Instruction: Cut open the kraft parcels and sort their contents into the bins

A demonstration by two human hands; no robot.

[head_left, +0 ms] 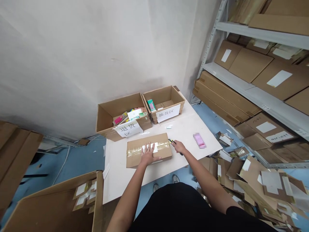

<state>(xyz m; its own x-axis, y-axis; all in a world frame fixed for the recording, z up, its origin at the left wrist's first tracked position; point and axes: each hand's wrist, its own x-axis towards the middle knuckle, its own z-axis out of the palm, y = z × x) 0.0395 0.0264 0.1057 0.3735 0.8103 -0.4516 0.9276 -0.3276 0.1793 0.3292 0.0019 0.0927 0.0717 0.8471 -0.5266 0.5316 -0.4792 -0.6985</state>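
A brown cardboard box (135, 146), closed with clear tape along its top, lies flat on the white table (118, 183). My left hand (147, 156) rests spread on the top of the box, partly over a white label (154, 147). In my right hand (178, 147) is a yellow and black utility knife (172, 141), its tip at the right end of the box near the tape. Whether the blade touches the tape is too small to tell.
Two open cartons with paper signs, a larger one (103, 124) holding small packages and a smaller one (177, 96), stand at the table's back. A pink blurred item (199, 140) lies right. Shelves of boxes (256, 93) and flattened cardboard (260, 183) fill the right; a large open carton (55, 206) stands left.
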